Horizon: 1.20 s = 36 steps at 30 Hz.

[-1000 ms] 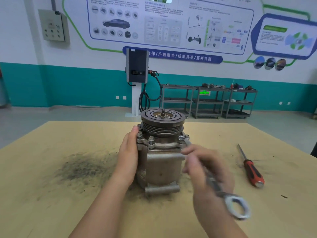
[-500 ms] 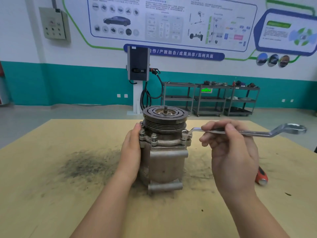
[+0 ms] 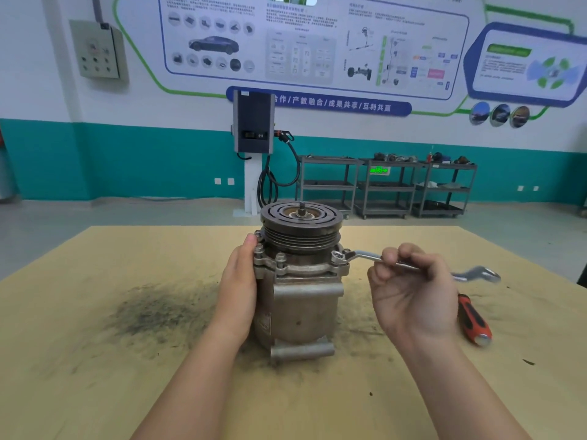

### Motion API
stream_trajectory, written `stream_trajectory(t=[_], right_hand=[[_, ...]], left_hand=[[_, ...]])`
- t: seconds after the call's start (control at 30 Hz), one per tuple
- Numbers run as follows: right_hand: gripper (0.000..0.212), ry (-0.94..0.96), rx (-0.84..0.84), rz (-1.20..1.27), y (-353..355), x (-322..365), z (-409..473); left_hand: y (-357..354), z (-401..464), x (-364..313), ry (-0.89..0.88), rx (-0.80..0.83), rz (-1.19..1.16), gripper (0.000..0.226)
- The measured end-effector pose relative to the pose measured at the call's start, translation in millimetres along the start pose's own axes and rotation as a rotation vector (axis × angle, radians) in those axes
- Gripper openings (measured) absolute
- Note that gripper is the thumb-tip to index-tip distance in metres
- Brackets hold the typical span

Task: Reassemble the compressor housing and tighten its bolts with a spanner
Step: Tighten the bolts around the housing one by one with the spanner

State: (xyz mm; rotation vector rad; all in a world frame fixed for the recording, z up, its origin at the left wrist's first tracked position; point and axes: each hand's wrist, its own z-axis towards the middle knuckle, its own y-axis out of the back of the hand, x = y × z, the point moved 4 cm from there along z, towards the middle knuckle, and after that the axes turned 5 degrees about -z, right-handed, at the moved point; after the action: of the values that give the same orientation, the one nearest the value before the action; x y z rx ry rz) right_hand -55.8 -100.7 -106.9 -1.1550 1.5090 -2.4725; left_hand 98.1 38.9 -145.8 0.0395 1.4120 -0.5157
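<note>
Partly blurred, the spanner [image 3: 365, 257] passes behind the right hand's fingers [image 3: 392, 257].

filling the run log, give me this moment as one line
step: tightening flange bolt | left hand: steadies compressor | right hand: grips spanner, ring end on bolt | screwdriver: idle on table

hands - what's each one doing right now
Left hand: open, fingers straight, pressed flat against the compressor side.
Right hand: closed, gripping the spanner set on a flange bolt.

Bare table [image 3: 95, 360] left of compressor [image 3: 301, 300]; screwdriver [image 3: 473, 319] (red-handled) lies right.
</note>
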Motion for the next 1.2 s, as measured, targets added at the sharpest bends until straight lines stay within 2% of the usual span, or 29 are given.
stream_trajectory(t=[0.1,0.2,0.27,0.37,0.43,0.53,0.57,0.63,0.7,0.77,0.9,1.03,1.2], right_hand=[[0.033,0.247,0.118,-0.122,1.5,0.4,-21.0],[0.024,0.699,0.23,-0.594,-13.8,-6.8,-56.9],[0.017,0.885,0.312,-0.925,-28.9,-22.9,-72.3],[0.01,0.872,0.392,-1.133,-51.4,-39.3,-75.0],[0.015,0.855,0.394,-1.128,-58.1,-38.7,-72.3],[0.02,0.921,0.41,-0.964,-54.7,-16.1,-69.6],[0.022,0.913,0.388,-0.902,-52.0,-5.0,-66.1],[0.014,0.749,0.279,-0.716,-43.9,12.6,-55.5],[0.009,0.509,0.21,-0.438,-34.0,16.9,-45.4],[0.014,0.358,0.169,-0.313,-25.0,15.2,-37.6],[0.027,0.278,0.136,-0.281,-15.1,9.8,-31.0],[0.021,0.238,0.134,-0.271,-14.5,10.8,-22.2],[0.021,-0.042,0.057,-0.205,-11.9,13.6,10.6]], left_hand=[[0.0,-2.4,-2.6,-0.007,0.008,-0.005,0.061],[-1.1,-4.4,-4.6,-0.013,0.024,-0.014,0.077],[-0.9,-6.2,-5.6,0.004,0.049,-0.018,0.074],[1.7,-5.9,-9.5,-0.084,0.074,0.165,0.034],[3.7,-2.3,-7.0,-0.109,0.08,0.226,0.041],[3.1,-2.7,-7.0,-0.089,0.061,0.118,0.029],[0.5,-4.8,-6.6,-0.045,0.064,0.061,0.041],[-0.3,-3.3,-0.7,0.029,0.042,-0.012,0.069],[0.6,-1.5,-0.8,0.028,0.018,-0.004,0.068],[1.3,-1.8,-1.2,0.029,0.008,0.006,0.063],[0.6,-3.3,-2.2,0.025,0.007,0.019,0.062],[-0.1,-4.2,-2.5,0.025,0.015,-0.011,0.076],[-0.2,-4.4,-3.3,0.008,0.009,-0.04,0.08]])
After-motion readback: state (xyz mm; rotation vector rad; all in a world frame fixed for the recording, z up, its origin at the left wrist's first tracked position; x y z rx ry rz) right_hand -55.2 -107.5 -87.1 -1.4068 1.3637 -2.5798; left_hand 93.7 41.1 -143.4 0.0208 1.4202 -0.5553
